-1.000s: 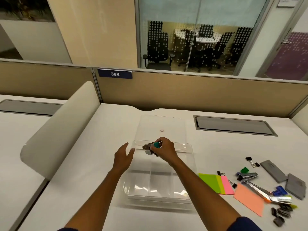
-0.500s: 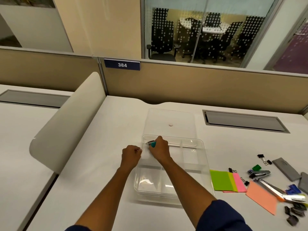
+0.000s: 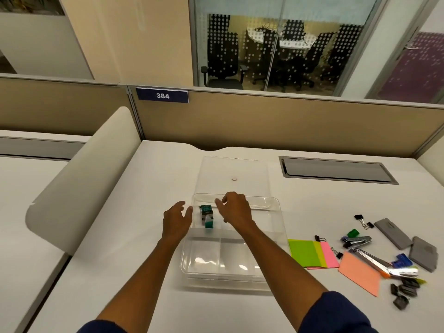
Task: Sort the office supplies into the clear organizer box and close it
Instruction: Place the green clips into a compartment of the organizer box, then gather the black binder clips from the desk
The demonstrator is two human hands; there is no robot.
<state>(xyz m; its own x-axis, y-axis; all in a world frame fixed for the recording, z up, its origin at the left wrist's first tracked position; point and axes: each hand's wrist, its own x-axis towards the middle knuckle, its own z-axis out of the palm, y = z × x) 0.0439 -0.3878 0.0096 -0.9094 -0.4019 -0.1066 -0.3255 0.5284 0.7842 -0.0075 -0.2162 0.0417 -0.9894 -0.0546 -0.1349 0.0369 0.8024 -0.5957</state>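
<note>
The clear organizer box [image 3: 278, 227] lies open on the white desk, its lid [image 3: 231, 174] flat behind it. A small teal and silver stamp [image 3: 207, 216] rests in the box's far left compartment. My right hand [image 3: 236, 209] hovers just right of the stamp, fingers apart and holding nothing. My left hand [image 3: 176, 221] is open at the box's left rim. To the right lie coloured sticky notes [image 3: 312, 253], an orange note [image 3: 360, 275], staplers [image 3: 374, 260], binder clips [image 3: 362, 221] and grey cases [image 3: 394, 233].
A curved white divider [image 3: 79, 174] stands at the left of the desk. A beige partition [image 3: 276, 121] runs along the back. A grey cable hatch [image 3: 336, 170] is set into the desk at the back right. Small dark clips [image 3: 403, 294] lie near the right edge.
My right hand has let go of the teal stamp, which now sits in the far left compartment. Both hands have opened and drawn slightly away from it.
</note>
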